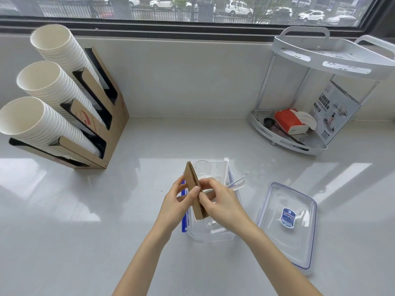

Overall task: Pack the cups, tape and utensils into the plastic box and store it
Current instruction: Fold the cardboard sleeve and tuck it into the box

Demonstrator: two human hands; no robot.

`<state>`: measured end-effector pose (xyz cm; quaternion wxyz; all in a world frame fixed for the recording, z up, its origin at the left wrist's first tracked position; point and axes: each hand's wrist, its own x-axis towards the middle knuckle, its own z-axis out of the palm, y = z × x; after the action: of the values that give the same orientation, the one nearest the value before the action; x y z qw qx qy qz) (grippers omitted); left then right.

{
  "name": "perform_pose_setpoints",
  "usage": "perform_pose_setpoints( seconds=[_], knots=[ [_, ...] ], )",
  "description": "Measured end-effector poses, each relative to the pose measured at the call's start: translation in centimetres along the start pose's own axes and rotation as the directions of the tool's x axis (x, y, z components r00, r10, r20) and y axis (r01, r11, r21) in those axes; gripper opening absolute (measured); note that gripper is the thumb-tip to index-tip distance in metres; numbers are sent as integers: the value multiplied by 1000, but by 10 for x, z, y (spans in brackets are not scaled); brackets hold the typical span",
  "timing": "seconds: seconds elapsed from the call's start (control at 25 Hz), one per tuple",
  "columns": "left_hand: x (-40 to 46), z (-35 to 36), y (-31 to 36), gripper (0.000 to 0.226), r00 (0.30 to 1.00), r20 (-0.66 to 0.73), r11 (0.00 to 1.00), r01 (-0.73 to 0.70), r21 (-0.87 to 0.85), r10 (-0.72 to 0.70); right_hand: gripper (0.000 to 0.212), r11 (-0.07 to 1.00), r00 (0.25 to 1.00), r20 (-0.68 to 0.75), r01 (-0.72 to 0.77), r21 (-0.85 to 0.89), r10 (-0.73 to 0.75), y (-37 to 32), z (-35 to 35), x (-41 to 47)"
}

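Fingers: a folded cardboard piece (195,194) is pinched on edge between both thumbs and fingertips.
Left hand (178,201): closed on the near face.
Right hand (222,201): closed on the far face; white utensils (236,182) appear gripped too, though this is unclear.
Handling: the cardboard is judged light, stiff and easily creased; its edges are best held.
Plastic box (210,235): open directly beneath the hands, a clear cup (203,167) inside.
Lid (287,223): laid just to the right.
Forearms: angled inward over the counter (85,210).

Both forearms and hands (201,201) are bare, with no sleeves, rings or watch.

Glossy bench (85,242), clear plastic box (210,237).
Corrugated brown cardboard piece (195,189); white paper cups (49,82); rack (333,58) seemingly painted metal.
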<state>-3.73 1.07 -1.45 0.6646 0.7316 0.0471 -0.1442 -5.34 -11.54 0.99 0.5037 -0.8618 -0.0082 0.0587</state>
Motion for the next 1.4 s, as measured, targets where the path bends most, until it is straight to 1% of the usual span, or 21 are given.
perform_pose_setpoints(
  seconds=[0.16, 0.2, 0.28, 0.36, 0.48, 0.56, 0.72, 1.0, 1.2, 1.28, 1.4],
  knots=[
    [3, -2, -3, 56, 999, 1, 999, 37, -27, -37, 36, 999, 996, 86, 32, -24, -30, 5, 0, -2],
    [4, -2, -4, 54, 999, 7, 999, 46, -30, -45, 38, 998, 995, 89, 48, -43, -44, 8, 1, -2],
    [4, 1, -5, 51, 998, 18, 998, 57, -22, -56, 39, 993, 996, 47, 78, -91, -74, 16, 3, -2],
    [5, 5, -7, 47, 999, 14, 997, 46, 66, -47, 32, 985, 996, -11, 85, -152, -88, 22, 4, -3],
    [6, 9, -8, 45, 1000, -16, 959, -1, 283, 6, 23, 981, 996, -53, 67, -181, -77, 28, 8, -7],
    [7, 9, -9, 40, 999, -33, 945, -20, 327, 33, 24, 979, 996, -47, 66, -195, -76, 31, 14, -9],
    [7, 8, -16, 34, 998, -30, 932, -43, 360, 58, 30, 961, 1000, -15, 15, -277, -20, 39, 28, -8],
    [12, 7, -29, 38, 993, -103, 904, -1, 427, 50, 41, 955, 997, 60, -29, -296, 49, 45, 43, 0],
    [15, 5, -38, 44, 992, -128, 923, 61, 381, -13, 37, 946, 996, 68, -38, -323, 63, 50, 51, 2],
    [17, 5, -39, 45, 993, -116, 928, 64, 368, -23, 34, 940, 996, 70, -30, -339, 57, 52, 52, 2],
    [18, 4, -40, 44, 995, -96, 927, 45, 373, -10, 33, 951, 995, 85, -23, -307, 52, 51, 49, 1]
  ],
)
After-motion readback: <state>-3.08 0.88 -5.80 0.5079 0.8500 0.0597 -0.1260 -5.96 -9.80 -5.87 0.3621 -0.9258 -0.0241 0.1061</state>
